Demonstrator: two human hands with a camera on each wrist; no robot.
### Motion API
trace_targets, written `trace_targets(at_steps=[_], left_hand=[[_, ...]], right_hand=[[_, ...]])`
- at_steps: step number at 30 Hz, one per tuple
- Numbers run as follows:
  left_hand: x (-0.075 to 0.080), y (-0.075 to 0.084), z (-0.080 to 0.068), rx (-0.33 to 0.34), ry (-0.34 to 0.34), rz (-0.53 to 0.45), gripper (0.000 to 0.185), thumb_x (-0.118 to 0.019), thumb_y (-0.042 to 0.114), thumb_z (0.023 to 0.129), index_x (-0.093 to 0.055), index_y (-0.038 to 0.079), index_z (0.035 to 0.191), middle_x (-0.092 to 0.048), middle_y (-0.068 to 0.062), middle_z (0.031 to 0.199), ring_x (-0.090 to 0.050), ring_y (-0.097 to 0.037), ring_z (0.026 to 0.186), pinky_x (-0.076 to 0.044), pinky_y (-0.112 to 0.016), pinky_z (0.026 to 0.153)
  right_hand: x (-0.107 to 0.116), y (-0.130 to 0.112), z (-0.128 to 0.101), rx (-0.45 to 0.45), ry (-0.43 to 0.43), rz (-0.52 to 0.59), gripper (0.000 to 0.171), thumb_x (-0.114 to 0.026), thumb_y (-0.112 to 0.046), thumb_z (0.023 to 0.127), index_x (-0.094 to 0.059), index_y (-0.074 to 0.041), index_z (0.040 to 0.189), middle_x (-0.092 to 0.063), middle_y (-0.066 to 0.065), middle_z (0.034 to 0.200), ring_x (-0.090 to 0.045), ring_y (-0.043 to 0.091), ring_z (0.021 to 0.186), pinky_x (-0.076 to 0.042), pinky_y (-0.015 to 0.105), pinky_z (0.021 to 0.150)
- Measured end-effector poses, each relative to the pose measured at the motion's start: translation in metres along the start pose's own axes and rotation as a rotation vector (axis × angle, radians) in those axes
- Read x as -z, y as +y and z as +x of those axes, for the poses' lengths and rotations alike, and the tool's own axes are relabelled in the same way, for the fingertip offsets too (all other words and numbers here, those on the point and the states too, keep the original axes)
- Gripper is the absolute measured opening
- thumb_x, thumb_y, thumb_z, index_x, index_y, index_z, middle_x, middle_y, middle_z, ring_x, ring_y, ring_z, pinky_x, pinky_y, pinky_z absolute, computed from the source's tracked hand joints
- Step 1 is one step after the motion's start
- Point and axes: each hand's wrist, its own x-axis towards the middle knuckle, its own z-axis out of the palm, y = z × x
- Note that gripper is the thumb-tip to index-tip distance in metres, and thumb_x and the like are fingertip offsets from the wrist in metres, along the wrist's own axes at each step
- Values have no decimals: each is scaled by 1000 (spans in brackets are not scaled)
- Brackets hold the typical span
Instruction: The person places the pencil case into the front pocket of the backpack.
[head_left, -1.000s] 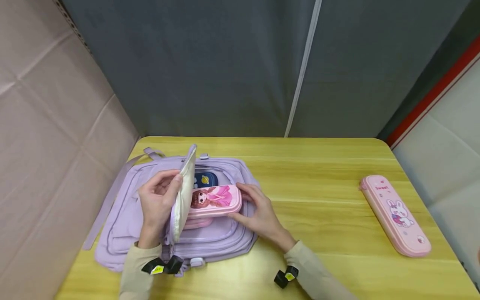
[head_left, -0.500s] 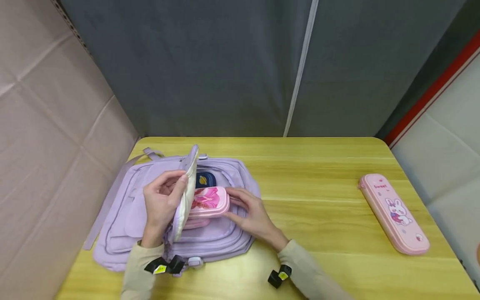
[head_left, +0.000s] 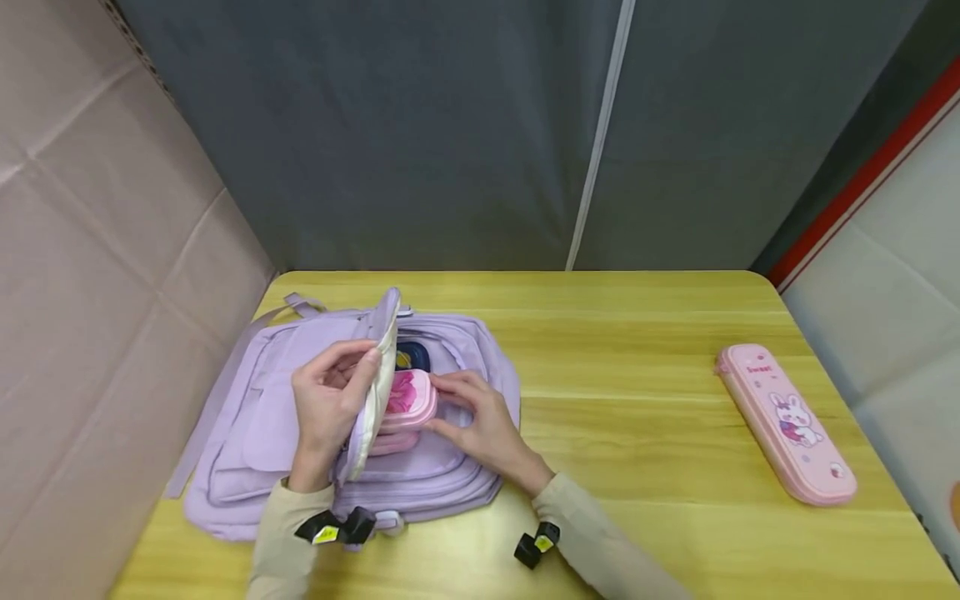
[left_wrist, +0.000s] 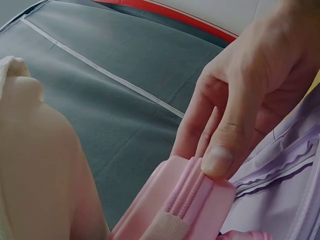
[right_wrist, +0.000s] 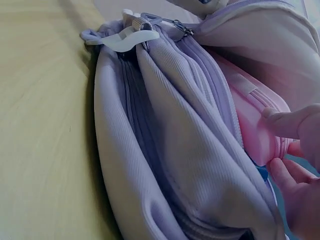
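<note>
A lilac backpack (head_left: 285,425) lies flat on the table with its front flap (head_left: 378,392) raised. My left hand (head_left: 330,400) pinches the edge of that flap between thumb and fingers. In my right hand (head_left: 483,429) is the end of a pink pencil case (head_left: 415,398) with a printed picture on its lid; the thumb (left_wrist: 218,161) lies on its zipper side in the left wrist view. The case's far part is hidden behind the flap. Under it shows another pink case (head_left: 393,443), and a dark blue case (head_left: 412,356) sits behind, both inside the backpack's opening.
Another pink pencil case (head_left: 787,425) with a rabbit picture lies at the right of the wooden table (head_left: 615,375). A grey curtain (head_left: 450,142) hangs behind, with a pale wall (head_left: 112,275) at the left.
My right hand has moved left, sliding the pink pencil case farther behind the flap, so less of its picture shows. My left hand keeps holding the flap, shifted slightly right.
</note>
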Motion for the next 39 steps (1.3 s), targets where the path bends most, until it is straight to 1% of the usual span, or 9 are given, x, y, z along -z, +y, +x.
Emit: trace_targets(at_steps=[6,13,16,20,24,31,34,36,39], left_hand=[[2,2,1,0,-5,33,13,-67,-14,86,-67,-22,96,-76,8,88,-73,-3,79,-60,-15,69],[8,4,5,-2,50,-40,14,-67,-15,85,-67,-23,96,-77,1,88,-74,-8,79,-60,-15,71],[9,4,5,10,49,-50,14,-67,-15,85,-66,-24,96,-77,0,88,-75,-8,80,-60,-16,71],[11,4,5,19,46,-66,14,-68,-15,84,-66,-23,96,-77,-1,89,-75,-9,82,-60,-16,73],[13,4,5,15,47,-67,13,-68,-14,84,-68,-21,95,-77,0,88,-75,-9,83,-61,-17,73],[14,4,6,10,49,-52,11,-67,-15,83,-69,-19,93,-77,0,87,-75,-9,82,-61,-17,72],[14,4,7,10,53,-72,10,-66,-17,83,-70,-19,92,-77,-2,87,-75,-9,82,-61,-16,72],[15,3,7,10,53,-53,10,-66,-16,83,-71,-16,92,-77,1,87,-75,-8,82,-61,-16,72],[17,2,7,10,50,-60,11,-66,-16,83,-70,-18,93,-77,0,88,-75,-9,83,-61,-16,73]], right_hand=[[-3,3,-1,0,-19,17,56,-83,4,78,-62,6,130,-61,21,123,-66,36,115,-56,37,101],[10,-1,-8,-30,-90,-29,54,-80,3,82,-60,3,132,-62,18,131,-64,32,121,-55,36,102],[16,-4,-10,-28,-101,-61,49,-78,-1,86,-61,2,132,-63,17,131,-63,32,122,-56,38,102],[30,-7,-15,-18,-83,-146,45,-77,-6,88,-62,2,130,-65,16,129,-64,34,117,-58,39,100],[49,-7,-23,-28,-35,-214,46,-77,-6,88,-62,1,130,-65,16,129,-64,34,116,-58,41,99],[80,-3,-34,-54,39,-239,47,-75,-1,88,-59,5,131,-62,20,132,-61,33,124,-55,47,102],[91,-1,-38,-81,69,-242,47,-75,0,88,-59,4,132,-61,22,134,-60,34,125,-54,46,104],[97,0,-41,-102,90,-248,47,-75,-1,89,-59,2,133,-62,20,134,-60,34,125,-54,44,105],[106,1,-45,-122,114,-252,47,-75,-2,90,-60,-3,134,-62,14,135,-59,36,125,-53,45,106]])
